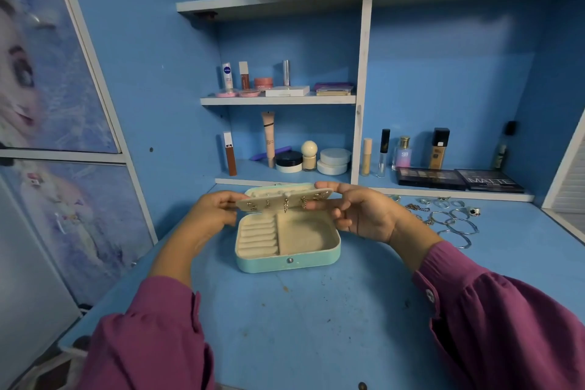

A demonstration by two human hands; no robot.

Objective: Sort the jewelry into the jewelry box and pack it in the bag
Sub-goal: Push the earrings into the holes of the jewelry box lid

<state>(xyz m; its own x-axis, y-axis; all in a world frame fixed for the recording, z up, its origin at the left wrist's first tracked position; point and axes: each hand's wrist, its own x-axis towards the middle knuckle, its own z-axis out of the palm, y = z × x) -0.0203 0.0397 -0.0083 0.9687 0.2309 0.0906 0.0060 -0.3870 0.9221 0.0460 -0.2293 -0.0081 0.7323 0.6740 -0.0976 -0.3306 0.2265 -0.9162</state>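
While my left hand (211, 210) pinches one end of the cream earring panel (285, 201) and my right hand (361, 212) pinches the other, the panel hangs level between my fingertips, just above the open jewelry box (286, 260). My left thumb and fingers are closed on the panel's left edge; on the right, my thumb lies along the top edge and my fingers curl under it, so both hands are clamped on the same strip. Several small gold earrings (286, 204) dangle from the panel's face, between my two sets of fingers. Directly below my fingertips the turquoise box sits on the blue desk (316, 320), its cream lining showing ring rolls under my left fingers and a bare compartment under my right ones. Its lid stands behind the panel, beyond my fingertips. Out past my right hand, a scatter of silver bangles and rings (449, 217) lies on the desk, well apart from my fingers. Farther beyond my fingers, shelves hold cosmetics (304, 158). I cannot see a bag for certain.
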